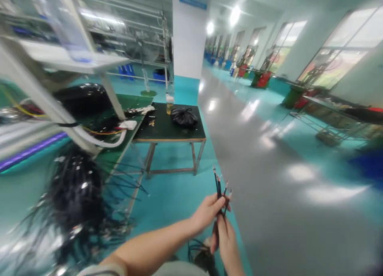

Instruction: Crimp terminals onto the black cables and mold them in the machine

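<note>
My left hand (206,212) and my right hand (226,238) are closed together around a small bundle of black cables (220,186) whose bare ends stick up above my fingers. The left hand pinches the bundle near the top, the right hand grips it just below. More black cable (199,252) hangs down under my hands towards my lap. A large blurred heap of black cables (74,196) lies at my left, apart from both hands.
A dark-topped table (170,128) ahead carries a black bag (184,117) and a cup (169,104). A workbench with a white frame (60,104) and wires stands at left. A grey aisle (269,168) runs right of the teal floor, with benches along the windows.
</note>
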Demonstrator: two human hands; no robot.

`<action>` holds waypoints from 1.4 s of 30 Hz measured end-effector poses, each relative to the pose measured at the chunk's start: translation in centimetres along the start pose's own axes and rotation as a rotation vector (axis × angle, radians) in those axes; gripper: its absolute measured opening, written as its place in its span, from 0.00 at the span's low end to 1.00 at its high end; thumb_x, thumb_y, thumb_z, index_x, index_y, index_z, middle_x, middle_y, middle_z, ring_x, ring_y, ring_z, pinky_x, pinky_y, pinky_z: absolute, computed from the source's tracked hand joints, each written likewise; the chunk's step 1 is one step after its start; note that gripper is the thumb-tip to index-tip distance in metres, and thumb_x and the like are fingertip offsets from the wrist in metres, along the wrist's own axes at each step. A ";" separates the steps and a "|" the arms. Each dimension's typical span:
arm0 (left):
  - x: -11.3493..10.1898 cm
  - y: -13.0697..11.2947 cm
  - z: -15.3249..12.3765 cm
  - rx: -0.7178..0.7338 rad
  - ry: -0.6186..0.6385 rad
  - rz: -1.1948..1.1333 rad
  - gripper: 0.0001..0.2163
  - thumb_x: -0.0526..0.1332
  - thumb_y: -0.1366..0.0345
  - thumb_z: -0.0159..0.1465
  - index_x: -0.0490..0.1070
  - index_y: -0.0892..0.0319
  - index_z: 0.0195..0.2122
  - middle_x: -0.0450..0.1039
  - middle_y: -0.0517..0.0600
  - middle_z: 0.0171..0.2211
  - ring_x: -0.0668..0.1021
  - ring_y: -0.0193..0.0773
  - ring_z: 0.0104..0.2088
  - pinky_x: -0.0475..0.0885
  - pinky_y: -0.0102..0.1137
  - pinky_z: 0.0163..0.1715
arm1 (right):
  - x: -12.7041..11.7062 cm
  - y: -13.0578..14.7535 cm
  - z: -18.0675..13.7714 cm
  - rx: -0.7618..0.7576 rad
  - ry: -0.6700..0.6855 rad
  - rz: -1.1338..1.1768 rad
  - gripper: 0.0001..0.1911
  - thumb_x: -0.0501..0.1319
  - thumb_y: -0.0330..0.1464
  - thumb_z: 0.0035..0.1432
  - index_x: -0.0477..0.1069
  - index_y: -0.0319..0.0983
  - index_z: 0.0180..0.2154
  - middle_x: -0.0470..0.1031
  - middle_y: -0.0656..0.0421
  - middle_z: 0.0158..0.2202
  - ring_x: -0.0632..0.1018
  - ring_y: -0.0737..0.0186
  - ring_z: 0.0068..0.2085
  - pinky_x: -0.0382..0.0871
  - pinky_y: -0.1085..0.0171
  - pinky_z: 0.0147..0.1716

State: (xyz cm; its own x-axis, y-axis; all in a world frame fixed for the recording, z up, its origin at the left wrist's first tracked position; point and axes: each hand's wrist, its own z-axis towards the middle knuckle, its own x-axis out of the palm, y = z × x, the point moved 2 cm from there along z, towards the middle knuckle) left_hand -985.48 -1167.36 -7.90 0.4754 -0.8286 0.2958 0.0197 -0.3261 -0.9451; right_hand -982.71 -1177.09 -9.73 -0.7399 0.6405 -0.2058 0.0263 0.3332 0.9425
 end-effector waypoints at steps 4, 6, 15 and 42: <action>2.8 -1.6 11.7 -0.089 -0.086 0.016 0.23 0.54 0.48 0.57 0.70 0.64 0.39 0.68 0.49 0.29 0.66 0.28 0.21 0.58 0.25 0.20 | -7.3 3.1 11.2 -0.038 0.037 0.123 0.24 0.51 0.51 0.54 0.71 0.37 0.29 0.70 0.60 0.18 0.72 0.65 0.23 0.66 0.68 0.26; 3.2 -2.5 17.0 -0.128 -0.144 -0.017 0.24 0.54 0.47 0.56 0.69 0.63 0.43 0.66 0.47 0.26 0.62 0.25 0.15 0.55 0.25 0.15 | -9.9 4.8 17.1 -0.069 0.095 0.163 0.24 0.54 0.49 0.53 0.70 0.37 0.40 0.71 0.61 0.21 0.72 0.63 0.25 0.66 0.67 0.26; 1.2 -3.6 44.0 0.042 -0.341 -0.059 0.25 0.55 0.46 0.55 0.69 0.64 0.41 0.69 0.50 0.30 0.69 0.31 0.28 0.62 0.25 0.26 | -17.5 8.4 46.3 -0.172 0.215 0.084 0.25 0.55 0.48 0.52 0.70 0.38 0.44 0.71 0.53 0.47 0.68 0.55 0.52 0.60 0.59 0.51; -13.9 -18.2 127.6 0.145 -0.559 -0.193 0.18 0.56 0.52 0.58 0.63 0.62 0.22 0.60 0.44 0.15 0.62 0.28 0.17 0.55 0.26 0.20 | -29.2 32.2 136.1 -0.343 0.611 -0.099 0.21 0.58 0.46 0.50 0.73 0.34 0.25 0.64 0.61 0.17 0.65 0.67 0.21 0.59 0.68 0.20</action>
State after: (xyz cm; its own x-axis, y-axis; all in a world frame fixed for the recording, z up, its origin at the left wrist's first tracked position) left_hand -880.17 -1091.82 -12.50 0.8406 -0.3832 0.3829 0.2521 -0.3489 -0.9026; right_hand -868.74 -1090.94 -9.25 -0.9754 0.0822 -0.2046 -0.1993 0.0687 0.9775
